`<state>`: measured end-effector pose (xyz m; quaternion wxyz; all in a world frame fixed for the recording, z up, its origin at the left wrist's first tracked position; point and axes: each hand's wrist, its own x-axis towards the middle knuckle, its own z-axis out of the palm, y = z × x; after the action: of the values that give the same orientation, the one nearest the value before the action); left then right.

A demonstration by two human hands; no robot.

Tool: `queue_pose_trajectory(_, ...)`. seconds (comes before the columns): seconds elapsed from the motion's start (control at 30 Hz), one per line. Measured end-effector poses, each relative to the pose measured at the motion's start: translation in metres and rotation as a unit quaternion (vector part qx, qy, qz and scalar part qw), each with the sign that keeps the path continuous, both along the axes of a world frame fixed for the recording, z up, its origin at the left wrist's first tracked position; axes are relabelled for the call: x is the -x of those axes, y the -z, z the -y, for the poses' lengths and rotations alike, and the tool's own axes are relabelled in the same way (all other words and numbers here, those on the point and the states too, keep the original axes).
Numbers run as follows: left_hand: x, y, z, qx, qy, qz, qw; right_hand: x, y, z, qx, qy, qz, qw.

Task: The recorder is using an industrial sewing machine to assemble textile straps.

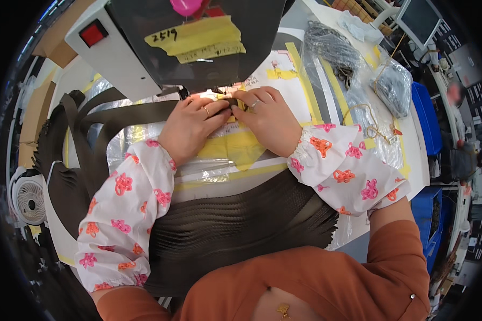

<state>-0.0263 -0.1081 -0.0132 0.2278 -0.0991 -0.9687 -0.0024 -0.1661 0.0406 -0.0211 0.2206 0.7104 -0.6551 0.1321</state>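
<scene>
Under the lit head of a sewing machine [198, 69], both hands meet at a dark olive fabric strip [136, 114]. My left hand [190, 128] presses the strip down near the needle area, its fingers bent and close together. Just to the right, my right hand [273, 120] pinches the strip's end between thumb and fingers, almost touching the left fingertips. The needle itself is too small to make out. A thick stack of dark pleated strips [235, 224] lies across the table edge in front of me. More dark strips [64, 144] hang in looped bundles at the left.
Yellow tape [225, 147] and clear plastic cover the work surface. Bagged dark cords [332, 45] and another plastic bag [393, 88] lie at the right rear. Blue bins [426, 120] stand beyond the table's right edge. A small white fan [31, 198] is at the left.
</scene>
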Motion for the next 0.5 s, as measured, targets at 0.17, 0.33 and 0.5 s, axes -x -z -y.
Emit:
queue_pose_trajectory(0.17, -0.003, -0.001, -0.001, -0.052, -0.039, 0.008, 0.998, 0.006, -0.003, -0.002, -0.001, -0.007, 0.231, 0.973)
queue_pose_trajectory(0.33, -0.002, -0.002, -0.015, 0.023, -0.057, -0.009, 0.998, 0.008, 0.002, -0.001, 0.005, -0.019, 0.227, 0.974)
queue_pose_trajectory(0.5, 0.004, -0.007, -0.004, -0.144, -0.072, 0.055, 0.985, 0.008, 0.004, 0.005, -0.004, 0.001, 0.156, 0.988)
